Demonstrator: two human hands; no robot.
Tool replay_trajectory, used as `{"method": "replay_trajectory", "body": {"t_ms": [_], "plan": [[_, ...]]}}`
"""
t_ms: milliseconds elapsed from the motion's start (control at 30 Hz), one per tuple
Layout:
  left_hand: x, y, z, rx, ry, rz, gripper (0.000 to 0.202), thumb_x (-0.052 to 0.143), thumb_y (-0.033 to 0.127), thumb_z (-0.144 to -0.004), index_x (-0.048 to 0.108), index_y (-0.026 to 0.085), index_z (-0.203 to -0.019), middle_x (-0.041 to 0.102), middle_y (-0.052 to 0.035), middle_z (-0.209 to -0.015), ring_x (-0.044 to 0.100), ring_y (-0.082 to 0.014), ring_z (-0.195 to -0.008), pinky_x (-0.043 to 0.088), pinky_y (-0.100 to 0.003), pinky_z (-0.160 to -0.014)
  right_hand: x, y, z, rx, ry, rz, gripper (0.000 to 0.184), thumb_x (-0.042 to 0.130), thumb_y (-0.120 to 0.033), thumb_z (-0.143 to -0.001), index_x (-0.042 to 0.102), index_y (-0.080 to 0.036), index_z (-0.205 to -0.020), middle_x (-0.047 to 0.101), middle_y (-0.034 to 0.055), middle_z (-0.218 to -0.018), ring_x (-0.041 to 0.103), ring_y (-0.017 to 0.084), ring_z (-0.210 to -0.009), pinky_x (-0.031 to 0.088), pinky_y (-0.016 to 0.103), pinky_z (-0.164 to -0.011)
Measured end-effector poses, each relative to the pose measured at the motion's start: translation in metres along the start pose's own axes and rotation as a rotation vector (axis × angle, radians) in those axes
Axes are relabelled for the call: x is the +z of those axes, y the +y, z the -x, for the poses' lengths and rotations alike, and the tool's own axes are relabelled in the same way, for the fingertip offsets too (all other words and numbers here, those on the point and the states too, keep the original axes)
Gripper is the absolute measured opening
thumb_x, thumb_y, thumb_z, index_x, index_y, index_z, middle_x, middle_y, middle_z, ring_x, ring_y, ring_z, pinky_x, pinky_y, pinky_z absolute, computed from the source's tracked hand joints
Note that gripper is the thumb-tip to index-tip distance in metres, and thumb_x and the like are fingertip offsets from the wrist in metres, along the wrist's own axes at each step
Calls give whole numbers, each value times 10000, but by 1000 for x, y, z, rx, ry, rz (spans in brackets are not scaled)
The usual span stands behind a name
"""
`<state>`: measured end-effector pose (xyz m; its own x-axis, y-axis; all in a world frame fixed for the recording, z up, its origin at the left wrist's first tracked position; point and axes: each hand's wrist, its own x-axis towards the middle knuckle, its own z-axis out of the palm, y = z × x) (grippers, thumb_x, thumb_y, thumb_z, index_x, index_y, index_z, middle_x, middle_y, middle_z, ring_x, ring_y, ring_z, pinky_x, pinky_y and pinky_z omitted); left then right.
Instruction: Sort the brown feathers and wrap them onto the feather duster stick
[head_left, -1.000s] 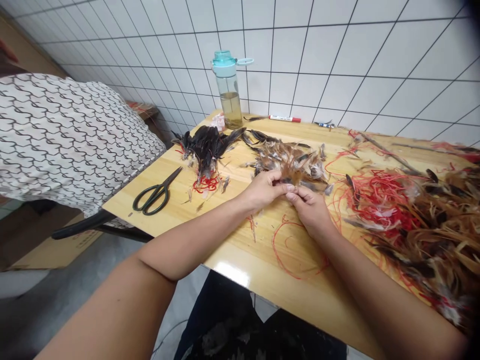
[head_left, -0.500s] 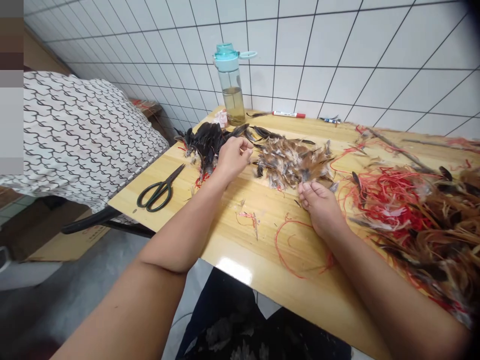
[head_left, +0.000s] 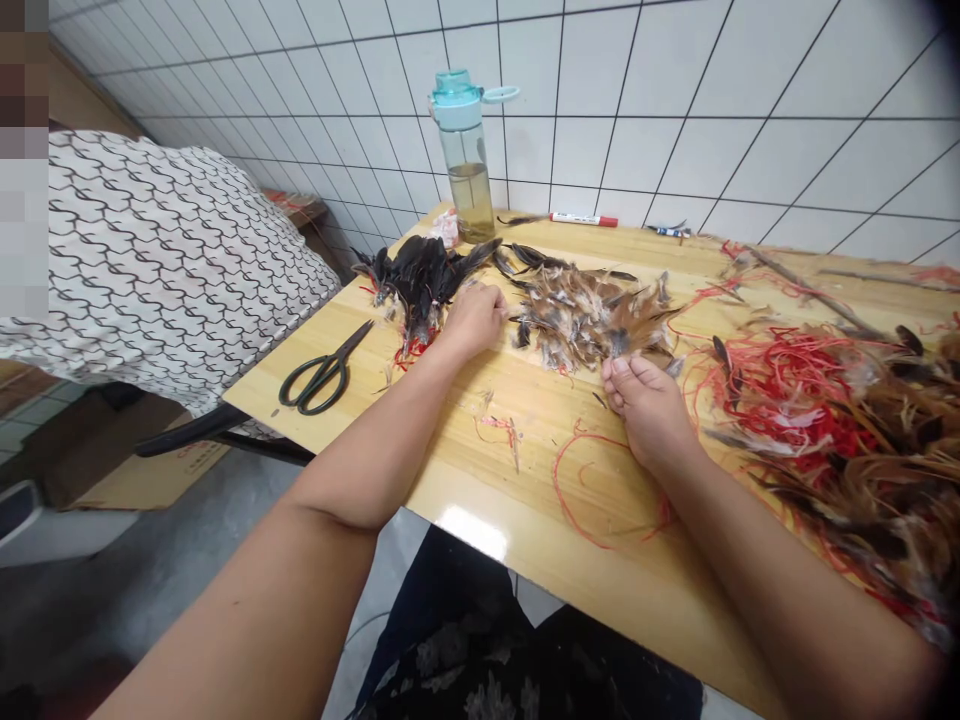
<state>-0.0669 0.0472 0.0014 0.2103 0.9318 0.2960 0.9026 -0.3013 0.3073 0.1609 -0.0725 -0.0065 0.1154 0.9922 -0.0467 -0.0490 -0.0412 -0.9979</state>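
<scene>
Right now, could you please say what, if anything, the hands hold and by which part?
Right hand: brown feathers, by their near ends. Left hand: unclear.

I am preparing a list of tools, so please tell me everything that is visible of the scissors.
The scissors are black, with two wide loop handles and narrow, pointed blades that look like dark metal and appear closed. They lie on the wood-look tabletop near its left edge, handles nearer the camera, tips pointing away and rightward, apart from the black feathers. Only the tabletop visibly touches them.
</scene>
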Motion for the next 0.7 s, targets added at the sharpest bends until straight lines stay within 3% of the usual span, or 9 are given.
{"method": "replay_trajectory", "body": {"t_ms": [133,300,400,500,700], "plan": [[-17,14,8,65,90,119,100,492,108,-839,564,176,-826,646,-54,-843,562,-186,-806,408,-309,-754,-3,2,-1,-36,24,75,368,642,-555,-751,572,-196,-704,432,-38,-590,333,87,-502,234,251,-485],[-36,43,25,323,19,254,97,513,95,-834,575,170,-829,626,-8,-771,536,-134,-710,388,-260,-693,-12,7,-6,-123,133,201,339,585,-524,-800,615,-199,-705,437,-32,-566,368,115,-527,293,265,-525],[-36,56,33,488,-42,286,110,511,82,-841,581,164,-822,628,-7,-779,543,-125,-719,397,-247,-698,-14,8,-6,-142,175,307,283,545,-434,-817,647,-194,-706,455,-25,-558,398,131,-541,326,274,-559],[-30,63,38,615,-64,272,136,486,70,-857,587,159,-838,633,-25,-817,557,-134,-756,412,-250,-714,-13,6,-3,-228,134,469,255,500,-336,-830,669,-190,-706,529,2,-601,475,158,-602,388,298,-638],[-23,73,44,706,-112,191,170,453,160,-933,608,165,-864,626,-55,-847,575,-169,-818,437,-275,-740,-7,3,3,-316,68,684,277,477,-246,-856,689,-204,-683,629,52,-721,563,204,-759,418,332,-764]]}}
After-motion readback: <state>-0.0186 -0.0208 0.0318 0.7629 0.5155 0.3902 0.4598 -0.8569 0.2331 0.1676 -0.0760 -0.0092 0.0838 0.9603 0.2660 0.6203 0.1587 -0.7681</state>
